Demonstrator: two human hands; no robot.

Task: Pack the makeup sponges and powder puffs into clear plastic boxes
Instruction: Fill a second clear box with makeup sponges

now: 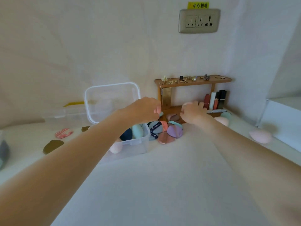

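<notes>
Head view, all placed against the clear plastic box point(135, 142). Lid point(112, 101) propped up behind it, likely so sponges drop straight in. Already inside: a teal sponge point(137, 131), a dark one, a pale pink one low at the front wall. Just right of the box, a heap of powder puffs point(167, 131), close for short transfers. Left hand point(143, 110) over the box's back right corner, fingers curled; whether pinching anything, cannot tell. Right hand point(193, 111) further right, past the heap, fingers curled round a pink sponge point(187, 104). Well right of the box, another pink sponge point(260, 136), lying loose.
</notes>
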